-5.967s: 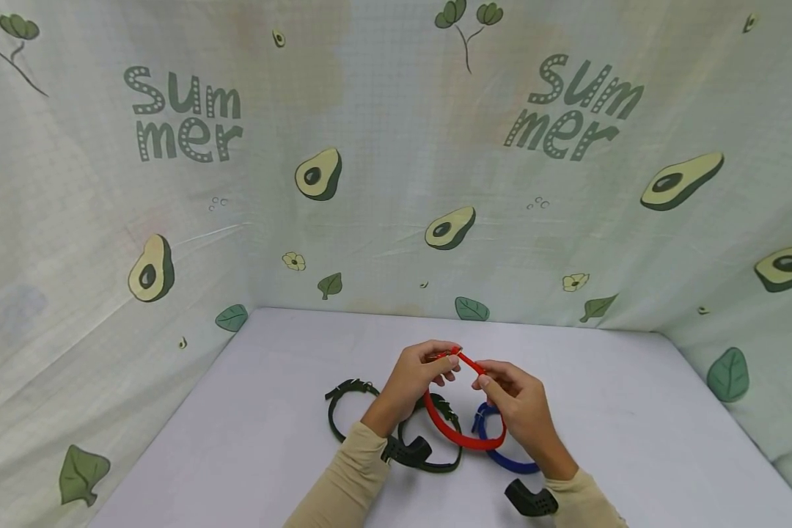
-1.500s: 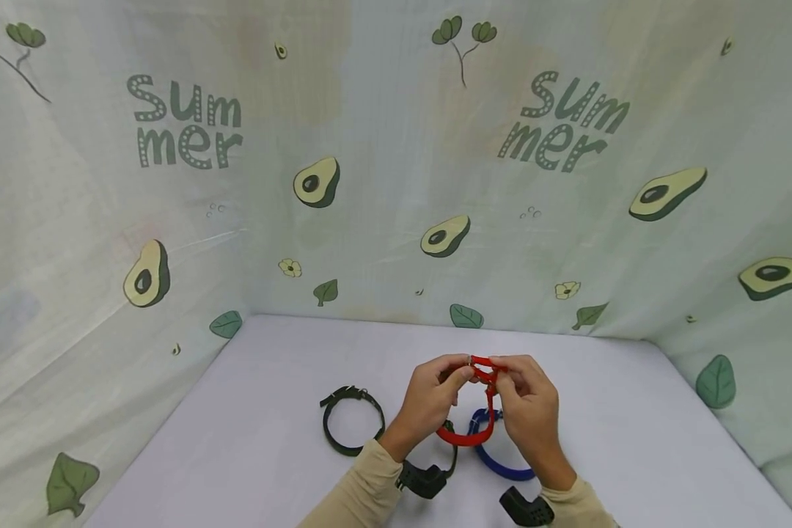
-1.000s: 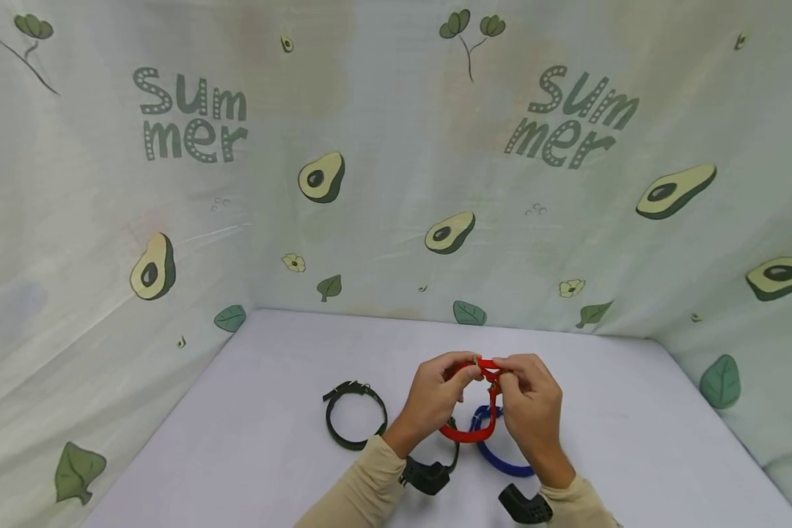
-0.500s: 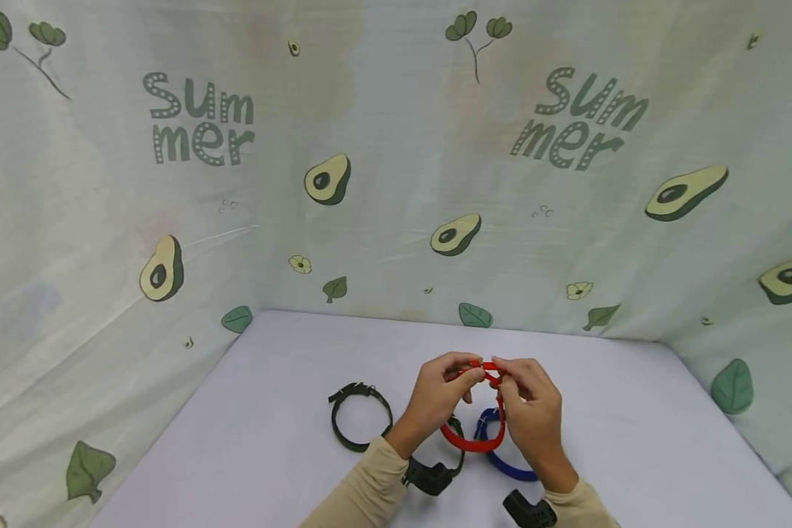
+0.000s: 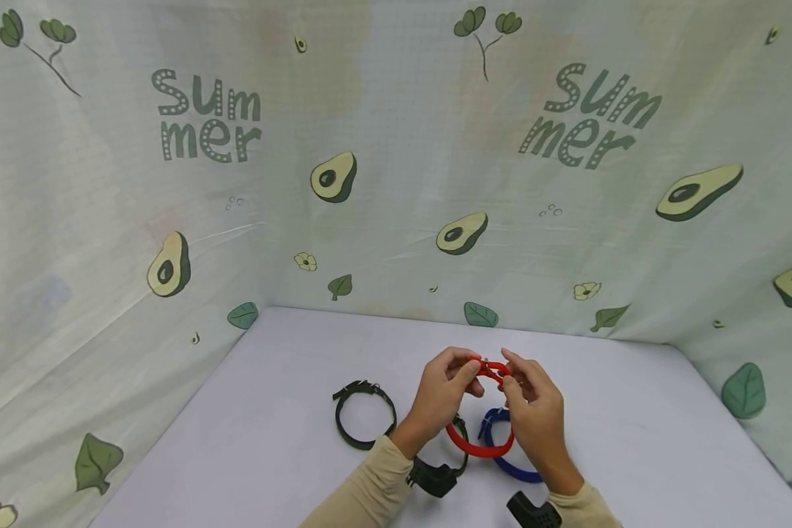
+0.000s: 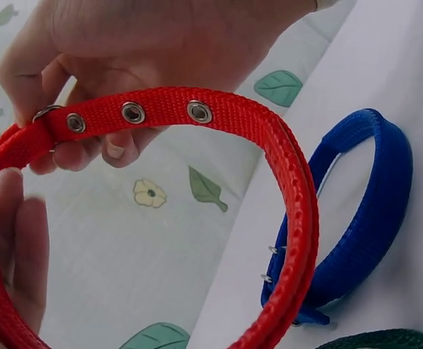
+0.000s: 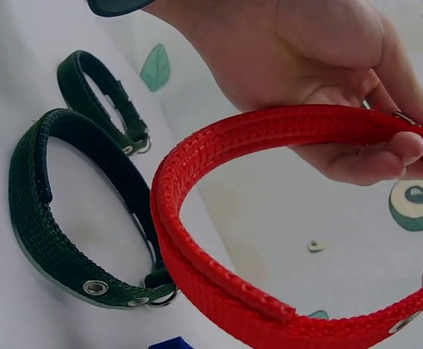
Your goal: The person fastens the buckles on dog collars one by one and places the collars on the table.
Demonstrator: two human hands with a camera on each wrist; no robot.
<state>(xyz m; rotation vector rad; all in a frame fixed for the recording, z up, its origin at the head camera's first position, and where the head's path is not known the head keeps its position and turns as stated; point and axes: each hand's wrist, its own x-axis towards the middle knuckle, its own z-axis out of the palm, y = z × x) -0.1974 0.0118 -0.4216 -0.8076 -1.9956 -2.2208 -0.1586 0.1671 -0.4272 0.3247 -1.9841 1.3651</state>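
Observation:
A red pet collar hangs as a loop between both hands, above the table. My left hand pinches it near the metal buckle, thumb on top. My right hand holds the strap from the right, its thumb on the band and its index finger raised. In the left wrist view, metal eyelets line the upper part of the red collar, and the right fingers reach behind the band. Another stretch of the red collar passes under the left hand in the right wrist view.
On the white table lie a dark green collar at left, a second green collar partly behind the left wrist, and a blue collar under the right hand. Black wrist devices sit on both wrists. A printed curtain stands behind.
Six seconds ago the strap slanted between hands at uneven heights; now they are level, close together at the buckle. Within the last half second the right index finger has lifted off the strap.

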